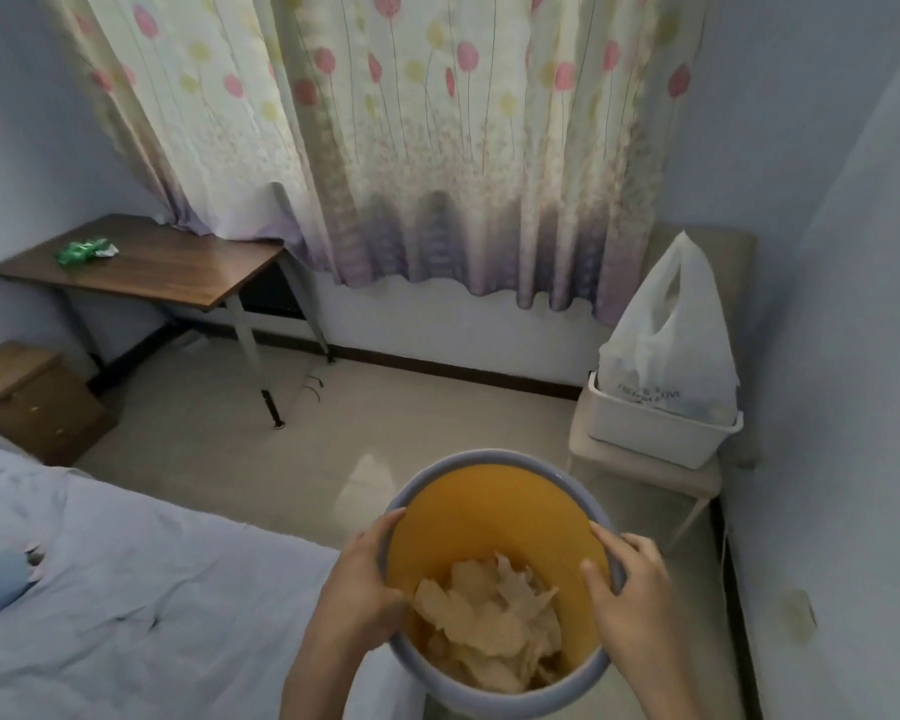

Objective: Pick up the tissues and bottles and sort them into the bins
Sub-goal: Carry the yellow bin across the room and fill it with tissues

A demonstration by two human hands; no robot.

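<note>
A round bin with a grey-blue rim and orange inside is held up in front of me. Crumpled tissues fill its bottom. My left hand grips the left side of the rim, fingers curled over the edge. My right hand grips the right side, thumb inside the rim. At the right, a white rectangular bin sits on a low stool and holds a white plastic bag. No bottles show clearly.
A wooden desk at the back left carries a green wrapper. A cardboard box stands on the floor beside the bed at the left. A flowered curtain hangs behind. Tiled floor lies between.
</note>
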